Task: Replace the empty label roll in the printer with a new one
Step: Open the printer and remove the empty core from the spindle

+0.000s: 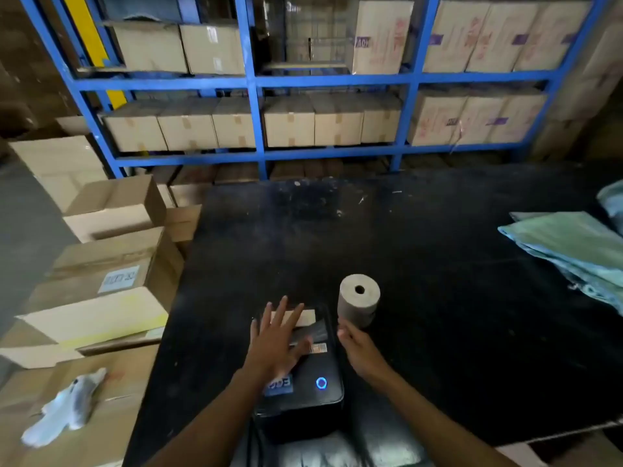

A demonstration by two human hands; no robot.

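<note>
Resting on printer point(303, 392): left hand point(274, 342)

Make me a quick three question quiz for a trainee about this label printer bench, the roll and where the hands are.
1. True or false: the label roll stands on end on the black table, beside the printer.
2. Which hand lies flat, fingers spread, on top of the printer? A) left B) right C) neither
3. Fill in: the lit ring on the printer glows ____.

Key
1. True; its core hole faces up.
2. A. The left hand is on the printer; the right hand is at the foot of the roll.
3. Blue: the light.
</note>
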